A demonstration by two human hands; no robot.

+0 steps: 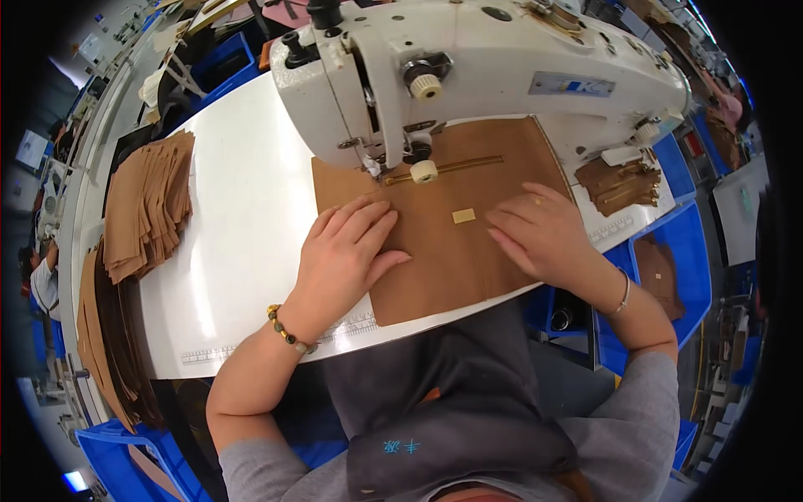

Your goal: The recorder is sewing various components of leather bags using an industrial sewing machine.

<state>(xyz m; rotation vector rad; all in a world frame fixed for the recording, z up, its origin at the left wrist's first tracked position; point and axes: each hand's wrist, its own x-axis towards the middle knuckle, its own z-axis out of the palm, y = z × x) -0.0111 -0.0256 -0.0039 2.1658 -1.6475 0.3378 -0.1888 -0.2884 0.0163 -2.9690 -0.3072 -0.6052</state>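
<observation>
A brown panel [443, 272] lies on the white sewing table [234, 201] beneath the needle area [376, 171] of a white sewing machine [485, 58]. It bears a gold-toothed zipper strip [477, 162] and a small pale rectangle [463, 216]. My left hand [343, 247] rests on the panel's left part, fingers stretched forward below the needle. My right hand [539, 234] lies on its right part, fingers apart and slightly bent. Neither hand grasps anything.
Stacked brown pieces [146, 201] sit at the left, with more [109, 326] beside them. Short zipper pieces [619, 182] lie by the machine's base at right. Blue bins [690, 251] flank the table. Another person [43, 280] is at far left.
</observation>
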